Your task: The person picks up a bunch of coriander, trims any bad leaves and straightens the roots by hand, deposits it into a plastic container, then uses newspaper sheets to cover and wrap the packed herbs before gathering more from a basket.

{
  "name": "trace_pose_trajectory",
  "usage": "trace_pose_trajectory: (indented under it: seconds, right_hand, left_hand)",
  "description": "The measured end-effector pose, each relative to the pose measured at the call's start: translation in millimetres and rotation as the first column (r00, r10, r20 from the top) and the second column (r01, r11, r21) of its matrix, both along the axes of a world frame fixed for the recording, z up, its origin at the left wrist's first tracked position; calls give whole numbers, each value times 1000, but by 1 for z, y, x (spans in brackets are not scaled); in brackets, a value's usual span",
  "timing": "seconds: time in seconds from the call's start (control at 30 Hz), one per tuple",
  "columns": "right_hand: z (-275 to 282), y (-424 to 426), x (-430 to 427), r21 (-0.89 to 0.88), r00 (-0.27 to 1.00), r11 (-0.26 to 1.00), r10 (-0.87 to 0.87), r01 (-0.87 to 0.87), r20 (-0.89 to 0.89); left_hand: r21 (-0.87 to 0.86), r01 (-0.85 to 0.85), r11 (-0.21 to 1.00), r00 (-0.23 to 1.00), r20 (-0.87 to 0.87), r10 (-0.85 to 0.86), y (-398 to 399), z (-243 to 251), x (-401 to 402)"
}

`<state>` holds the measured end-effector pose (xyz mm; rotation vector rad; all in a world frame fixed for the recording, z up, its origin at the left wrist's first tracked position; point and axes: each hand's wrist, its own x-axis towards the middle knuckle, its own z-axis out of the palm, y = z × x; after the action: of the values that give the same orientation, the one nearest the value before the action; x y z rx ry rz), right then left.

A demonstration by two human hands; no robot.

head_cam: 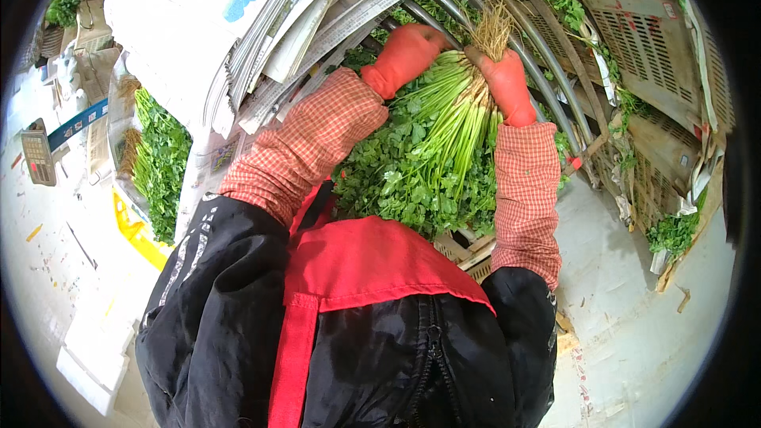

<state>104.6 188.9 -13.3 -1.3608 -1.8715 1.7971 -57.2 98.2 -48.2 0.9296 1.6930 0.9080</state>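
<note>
A large bunch of leafy greens, apparently coriander or celery point(455, 125), fans out before me. Its pale roots point(492, 30) point away and its leaves spread towards my red apron point(386, 261). My right hand point(505, 80), in an orange-red glove, grips the bunch just below the roots. At the left edge of the stems is my gloved left hand point(410, 53), its fingers curled near a metal bar point(434, 21). Whether those fingers hold anything is hidden. Checked sleeves cover both forearms.
Stacked newspapers point(309, 30) lie close to my left forearm. Perforated plastic crates point(630, 30) stand at the right, beyond curved-looking metal rails point(547, 83). More rooted greens point(163, 160) lie at the left, by a scale display point(39, 154). A white foam piece point(95, 356) rests on the floor.
</note>
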Motion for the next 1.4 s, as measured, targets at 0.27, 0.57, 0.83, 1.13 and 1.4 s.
trace_pose_trajectory:
  seconds: [0.27, 0.57, 0.83, 1.13, 1.4]
  right_hand:
    - [-6, 0, 1, 42, 997, 999, -32, 29, 70]
    - [6, 5, 4, 52, 995, 993, 103, -103, 9]
    - [6, 7, 10, 207, 956, 965, 101, -162, 275]
    - [9, -2, 17, 235, 974, 970, 1, -56, 229]
    - [168, -31, 37, 535, 951, 843, -207, 54, 230]
  left_hand:
    - [360, 229, 904, 812, -584, 27, -24, 16, 20]
    - [382, 296, 876, 644, -757, 112, -21, -1, 30]
    - [490, 26, 871, 762, -574, 300, -16, -5, 23]
    - [418, 140, 898, 804, -577, 144, -30, 50, 20]
    - [583, -65, 810, 865, -373, 337, -51, 91, 0]
